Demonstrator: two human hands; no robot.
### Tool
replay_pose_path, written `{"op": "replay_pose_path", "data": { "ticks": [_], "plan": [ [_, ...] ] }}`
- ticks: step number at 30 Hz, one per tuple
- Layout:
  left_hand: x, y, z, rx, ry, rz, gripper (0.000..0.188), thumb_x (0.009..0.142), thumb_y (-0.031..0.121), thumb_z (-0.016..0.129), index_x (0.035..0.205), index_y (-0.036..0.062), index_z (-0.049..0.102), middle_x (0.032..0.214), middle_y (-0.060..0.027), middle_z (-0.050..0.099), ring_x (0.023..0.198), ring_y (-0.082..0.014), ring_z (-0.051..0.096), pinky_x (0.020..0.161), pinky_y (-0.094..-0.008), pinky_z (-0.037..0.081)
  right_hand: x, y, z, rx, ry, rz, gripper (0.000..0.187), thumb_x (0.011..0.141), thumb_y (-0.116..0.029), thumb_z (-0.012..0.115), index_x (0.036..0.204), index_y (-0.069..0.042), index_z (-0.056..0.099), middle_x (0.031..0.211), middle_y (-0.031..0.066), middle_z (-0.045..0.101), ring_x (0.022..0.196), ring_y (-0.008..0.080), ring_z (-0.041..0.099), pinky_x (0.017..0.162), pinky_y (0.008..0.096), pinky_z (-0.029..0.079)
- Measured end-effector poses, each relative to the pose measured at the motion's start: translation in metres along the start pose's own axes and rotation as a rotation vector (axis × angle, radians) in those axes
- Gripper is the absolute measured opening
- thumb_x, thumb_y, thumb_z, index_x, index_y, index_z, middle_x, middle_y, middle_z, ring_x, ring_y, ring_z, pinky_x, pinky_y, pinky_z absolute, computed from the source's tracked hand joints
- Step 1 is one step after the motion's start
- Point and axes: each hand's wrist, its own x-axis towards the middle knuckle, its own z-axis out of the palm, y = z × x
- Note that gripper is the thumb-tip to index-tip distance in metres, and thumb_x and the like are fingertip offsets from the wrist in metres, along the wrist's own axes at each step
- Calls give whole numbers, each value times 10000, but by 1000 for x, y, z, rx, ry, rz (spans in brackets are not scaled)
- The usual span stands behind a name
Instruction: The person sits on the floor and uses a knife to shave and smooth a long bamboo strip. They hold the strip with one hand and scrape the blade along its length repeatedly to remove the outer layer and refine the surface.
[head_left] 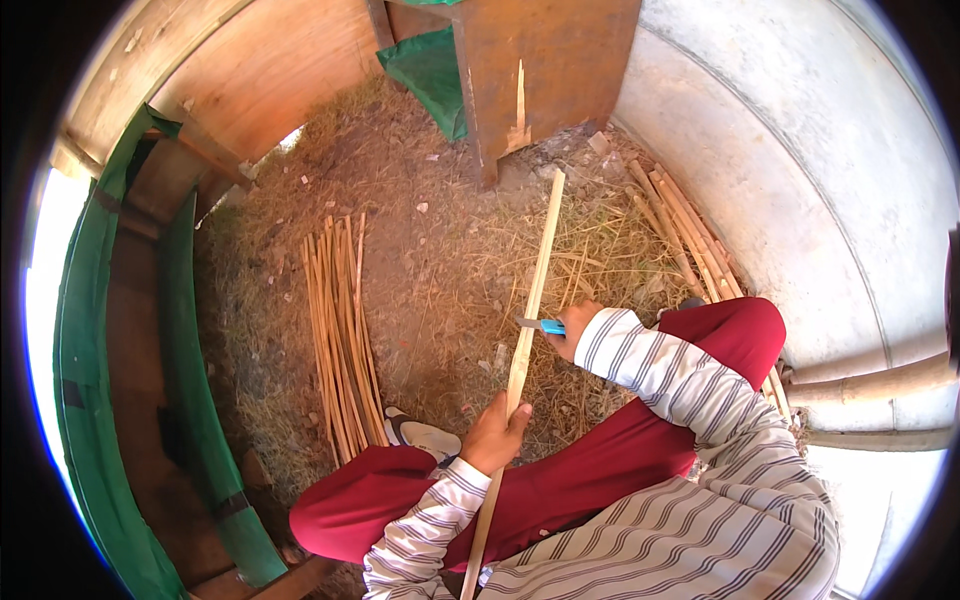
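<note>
A long pale bamboo strip (pixel 538 280) slants up from my lap, its far tip above the dirt floor. Around its lower part my left hand (pixel 494 434) is closed, thumb along the strip. Higher up, my right hand (pixel 576 328) grips a utility knife (pixel 550 326) with a light blue handle. The knife's blade lies across the strip, touching it or just over it; I cannot tell which. The strip's lower end runs down past my red trousers to the lower edge of the view.
On the ground at left lies a bundle of thin bamboo strips (pixel 338 330), beside my shoe (pixel 424 436). More bamboo pieces (pixel 690 225) are stacked along the pale right wall (pixel 780 180). A wooden panel (pixel 550 70) stands ahead. Green sheeting (pixel 85 380) hangs over a frame at left.
</note>
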Motion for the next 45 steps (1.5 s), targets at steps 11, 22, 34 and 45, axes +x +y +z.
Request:
{"op": "replay_pose_path", "data": {
  "ticks": [11, 22, 34, 45],
  "plan": [
    [18, 0, 4, -525, -75, -157, 253, 943, 274, 609, 851, 58, 516, 576, 20, 463, 486, -75, 477, 414, -237, 366, 2, -10, 7, -160, -221, 58, 314, 846, -322, 642, 935, -31, 721, 736, 212, 676, 775, 365, 696, 719, 448, 566],
    [28, -21, 27, -47, 65, 48, 210, 709, 98, 687, 790, 18, 511, 601, -56, 515, 538, -147, 512, 515, -323, 440, 30, 2, 18, -184, -284, 227, 307, 742, -285, 713, 968, -78, 735, 897, 180, 704, 860, 344, 691, 787, 441, 557],
    [-6, -3, 31, -31, -22, -13, 207, 677, 62, 686, 800, 5, 530, 630, -51, 540, 567, -149, 539, 537, -318, 451, 69, 43, 8, -177, -264, 531, 374, 783, -250, 717, 1106, -64, 684, 1058, 187, 683, 953, 317, 681, 829, 436, 556],
    [-31, -13, 24, -41, -134, -11, 192, 691, 87, 677, 763, 21, 512, 594, -67, 519, 558, -167, 523, 542, -328, 444, 111, 96, 15, -112, -273, 561, 393, 825, -297, 673, 1123, -41, 674, 1116, 188, 672, 1016, 333, 663, 865, 473, 543]
  ]
}}
